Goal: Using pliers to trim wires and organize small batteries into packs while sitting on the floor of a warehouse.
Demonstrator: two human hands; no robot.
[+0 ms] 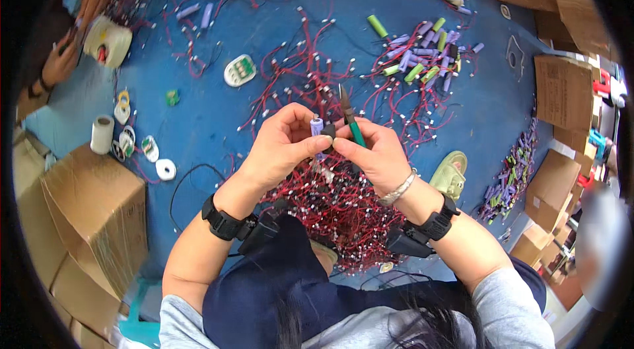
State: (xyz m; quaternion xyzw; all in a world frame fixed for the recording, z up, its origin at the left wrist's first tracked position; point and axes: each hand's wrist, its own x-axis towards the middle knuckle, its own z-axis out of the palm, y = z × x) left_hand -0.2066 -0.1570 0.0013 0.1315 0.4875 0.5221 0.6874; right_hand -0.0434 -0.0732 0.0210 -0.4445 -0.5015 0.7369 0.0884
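In front of me my left hand is closed, thumb and fingers pinching a small purple cylindrical battery held upright. My right hand is closed around green-handled pliers, whose dark jaws point up and away from me. Its thumb and fingertip also press at a small black piece beside the battery; what that piece is, I cannot make out. Both hands nearly touch at the thumbs. Below them lies a big heap of red and black wires with white connectors.
Purple and green batteries lie at the far right, more batteries nearer right. A white oval casing with a green board is ahead left. Cardboard boxes stand on both sides. Another person's hand works at far left.
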